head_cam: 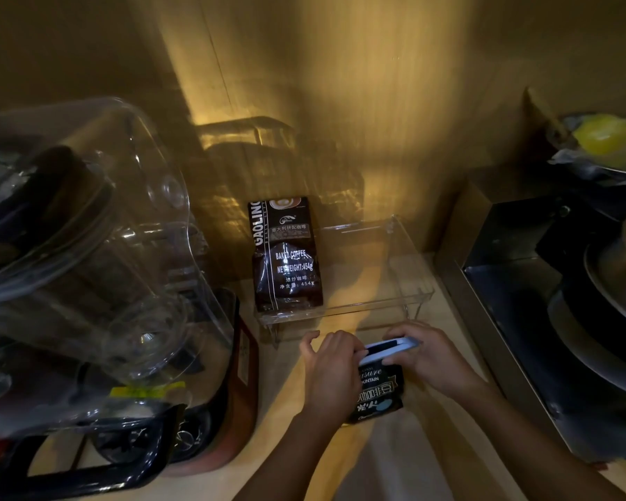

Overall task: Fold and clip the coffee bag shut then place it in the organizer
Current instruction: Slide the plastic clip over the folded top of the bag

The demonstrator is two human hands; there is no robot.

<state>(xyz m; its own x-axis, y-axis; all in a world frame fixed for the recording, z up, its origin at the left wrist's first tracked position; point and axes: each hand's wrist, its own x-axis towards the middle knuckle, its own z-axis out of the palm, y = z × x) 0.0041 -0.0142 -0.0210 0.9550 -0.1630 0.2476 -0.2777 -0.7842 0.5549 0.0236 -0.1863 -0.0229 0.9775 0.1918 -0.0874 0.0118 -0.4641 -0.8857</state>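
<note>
Far to the left of the fingers stands a big clear plastic appliance cover [87, 226] over a dark machine, with a black and reddish base [210, 410] below it. Closer in, the left hand [331, 370] rests on the left edge of a small dark coffee bag [378, 392]; its thumb sticks out to the left and the fingers [355, 350] curl together against the near end of a pale blue clip [391, 347] that sits across the bag's top. Just beyond the fingertips, up on the wooden counter [394, 457], is a clear plastic organizer [405, 283] on thin wire legs — a larger dark coffee bag [286, 254] with white lettering already stands in its left part, leaning back a little. The small bag itself lies on the counter between the two hands, just in front of the organizer and not in it. The right hand [432, 359] comes in from the right, its fingers [400, 338] pressed around the clip's other end, thumb below and fingers above — whether the clip is fully snapped I cannot tell. Well to the right of that hand is a dark stove [521, 291] with a metal pot [615, 283], and above it a bowl holding something yellow [604, 139].
</note>
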